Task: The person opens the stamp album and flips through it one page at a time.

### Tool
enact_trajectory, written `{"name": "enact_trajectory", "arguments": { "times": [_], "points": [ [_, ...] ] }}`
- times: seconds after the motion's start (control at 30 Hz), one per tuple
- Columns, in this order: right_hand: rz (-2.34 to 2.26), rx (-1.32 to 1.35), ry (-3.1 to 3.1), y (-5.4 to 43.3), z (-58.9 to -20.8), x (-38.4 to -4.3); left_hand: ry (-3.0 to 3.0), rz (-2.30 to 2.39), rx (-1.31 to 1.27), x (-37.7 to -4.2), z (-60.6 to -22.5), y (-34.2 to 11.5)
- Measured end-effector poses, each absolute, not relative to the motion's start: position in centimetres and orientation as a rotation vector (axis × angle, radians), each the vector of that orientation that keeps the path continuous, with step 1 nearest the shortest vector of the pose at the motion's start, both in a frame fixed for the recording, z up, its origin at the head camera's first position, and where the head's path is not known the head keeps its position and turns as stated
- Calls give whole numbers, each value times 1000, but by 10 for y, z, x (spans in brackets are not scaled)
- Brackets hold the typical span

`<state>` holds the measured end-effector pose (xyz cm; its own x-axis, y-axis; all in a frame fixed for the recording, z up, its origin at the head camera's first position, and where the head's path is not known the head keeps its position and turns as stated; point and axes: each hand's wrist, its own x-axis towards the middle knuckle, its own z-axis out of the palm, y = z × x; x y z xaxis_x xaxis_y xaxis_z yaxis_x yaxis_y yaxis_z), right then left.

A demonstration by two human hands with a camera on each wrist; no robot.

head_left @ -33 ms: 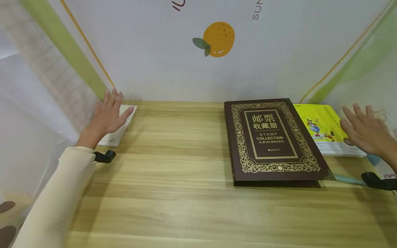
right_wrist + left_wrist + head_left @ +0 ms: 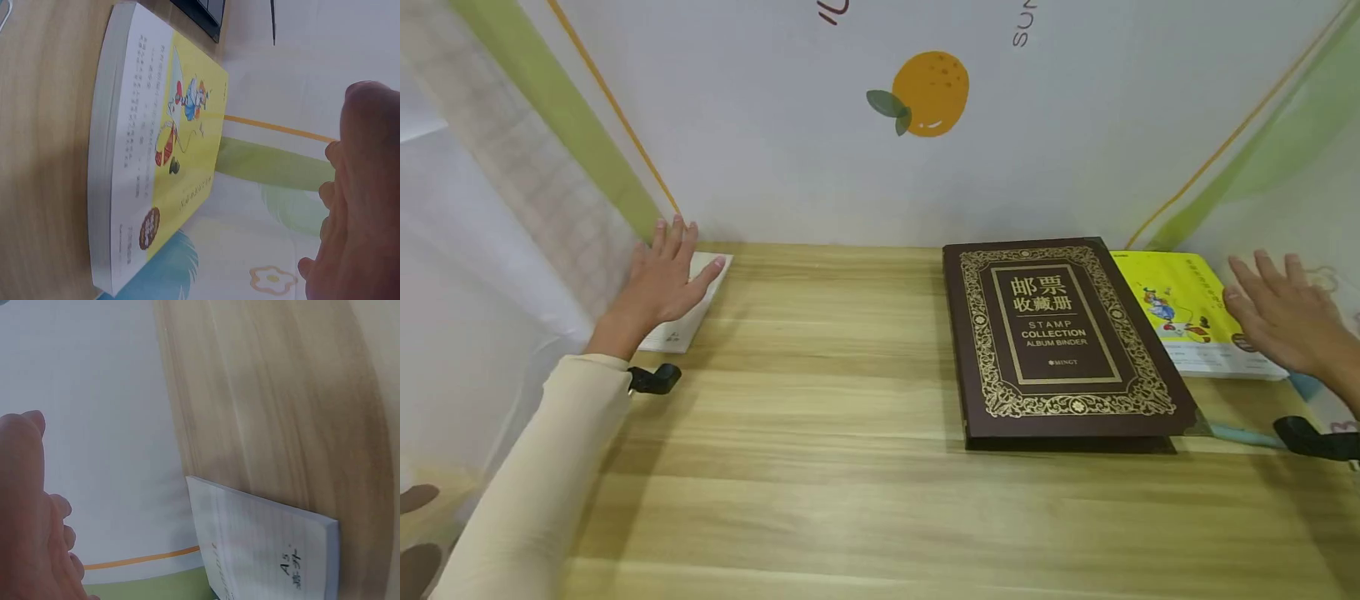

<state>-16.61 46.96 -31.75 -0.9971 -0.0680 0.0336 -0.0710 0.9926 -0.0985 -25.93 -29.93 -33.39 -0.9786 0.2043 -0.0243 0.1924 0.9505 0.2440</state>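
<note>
My left hand (image 2: 662,279) is spread above a white pad of paper (image 2: 673,335) at the far left of the table. In the left wrist view the pad (image 2: 262,540) shows apart from the hand, with "A5" on its cover. At the right, my right hand (image 2: 1285,312) is held with straight fingers near a thick yellow and white book (image 2: 1180,304). A gap lies between book and hand in the right wrist view. Between the hands, nearer the right one, lies a dark brown stamp album binder (image 2: 1067,333) with gold print, closed. Both hands hold nothing.
A pale green slender thing (image 2: 1247,435) pokes out from the album's lower right corner, partly hidden. White printed cloth (image 2: 775,167) hangs along the back and sides of the wooden table (image 2: 820,400). A dark wrist mount (image 2: 655,379) sits on each arm.
</note>
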Motion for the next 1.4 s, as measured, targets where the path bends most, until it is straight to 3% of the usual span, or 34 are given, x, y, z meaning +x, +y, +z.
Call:
{"name": "enact_trajectory", "arguments": {
  "times": [0.37, 0.57, 1.07, 1.4],
  "points": [
    [411, 234, -3101, 457, -320, -163, 3041, 375, 468, -247, -325, -268],
    [849, 217, -3209, 444, -320, -164, 3008, 321, 675, -243, -326, -221],
    [1232, 218, -3248, 414, -329, -163, 2823, 237, 1154, -218, -351, -112],
    [1857, -17, -3039, 404, -340, -165, 2688, 186, 1477, -190, -348, -22]
  ]
}}
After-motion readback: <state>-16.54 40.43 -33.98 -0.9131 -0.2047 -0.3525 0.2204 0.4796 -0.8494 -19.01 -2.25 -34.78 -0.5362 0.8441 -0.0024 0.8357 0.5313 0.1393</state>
